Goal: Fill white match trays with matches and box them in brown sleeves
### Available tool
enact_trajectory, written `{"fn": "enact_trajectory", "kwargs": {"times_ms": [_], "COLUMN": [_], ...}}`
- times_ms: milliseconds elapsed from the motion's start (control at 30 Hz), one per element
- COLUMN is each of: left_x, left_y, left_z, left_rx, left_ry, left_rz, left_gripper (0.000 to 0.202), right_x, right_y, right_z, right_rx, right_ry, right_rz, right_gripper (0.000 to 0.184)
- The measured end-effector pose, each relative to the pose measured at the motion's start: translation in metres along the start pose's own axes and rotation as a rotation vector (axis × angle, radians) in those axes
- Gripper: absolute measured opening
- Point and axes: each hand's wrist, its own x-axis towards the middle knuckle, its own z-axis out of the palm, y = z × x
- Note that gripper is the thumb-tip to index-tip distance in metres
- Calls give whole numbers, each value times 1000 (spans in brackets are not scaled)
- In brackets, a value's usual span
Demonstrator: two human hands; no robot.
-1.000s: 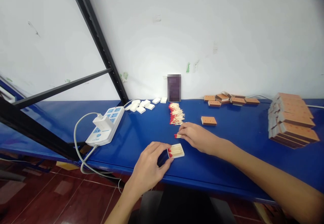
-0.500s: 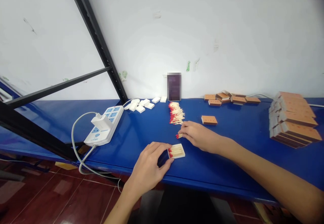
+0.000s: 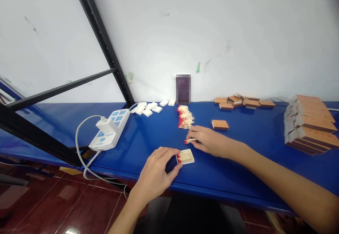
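Note:
My left hand (image 3: pixel 156 172) grips the left end of a small white tray (image 3: pixel 185 156) filled with red-tipped matches, near the front edge of the blue table (image 3: pixel 251 145). My right hand (image 3: pixel 208 140) pinches a few matches (image 3: pixel 189 141) just above the tray, their red heads pointing left. Behind that hand lies a loose pile of matches (image 3: pixel 184 117). A single orange matchbox sleeve (image 3: pixel 220 124) sits to the right of the pile.
A white power strip (image 3: pixel 109 129) with a plugged adapter and cable lies at the left. Small white trays (image 3: pixel 149 109) sit by the wall. Orange sleeves (image 3: pixel 245 102) lie at the back; a stack of packs (image 3: pixel 309 124) stands at the right. A black metal frame (image 3: pixel 106 47) crosses the left.
My right hand has drawn its pinched matches slightly further out, away from the pile. The left hand and the tray have stayed put.

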Motion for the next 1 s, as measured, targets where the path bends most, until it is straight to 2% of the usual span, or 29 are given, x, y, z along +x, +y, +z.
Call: {"fn": "enact_trajectory", "kwargs": {"times_ms": [267, 700, 1000], "left_x": [-1, 1, 0], "left_y": [0, 0, 1], "left_z": [0, 0, 0], "left_rx": [-3, 9, 14], "left_ry": [-8, -2, -3], "left_rz": [-2, 3, 6], "left_gripper": [23, 23, 24], "right_x": [2, 4, 4], "right_y": [0, -2, 0], "right_z": [0, -2, -1], "right_rx": [17, 107, 142], "right_ry": [41, 55, 91], "right_rz": [-14, 44, -34], "right_gripper": [24, 21, 22]}}
